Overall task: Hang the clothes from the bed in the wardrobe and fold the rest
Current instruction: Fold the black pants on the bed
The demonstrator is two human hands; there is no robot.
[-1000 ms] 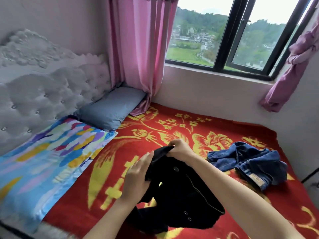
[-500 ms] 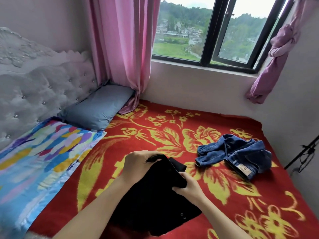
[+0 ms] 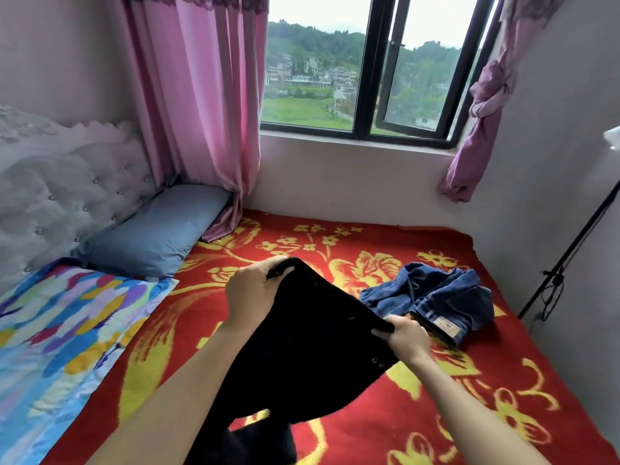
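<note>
A black garment (image 3: 302,347) with small metal snaps hangs stretched between my two hands above the bed. My left hand (image 3: 251,297) grips its upper far edge, fingers curled over the cloth. My right hand (image 3: 404,338) pinches the opposite edge lower down, on the right. The garment's lower part droops toward the near edge of the red and yellow flowered blanket (image 3: 453,397). A crumpled pair of blue jeans (image 3: 432,297) lies on the blanket just beyond my right hand, label patch showing.
A grey-blue pillow (image 3: 157,233) and a multicoloured pillow (image 3: 67,330) lie against the padded headboard (image 3: 60,189) at left. Pink curtains (image 3: 201,112) flank the window (image 3: 362,78). A black stand with cable (image 3: 567,256) leans by the right wall.
My hands have drawn apart, spreading the black garment wider between them. The left rose toward the far side and the right moved right. The view tilted up a little.
</note>
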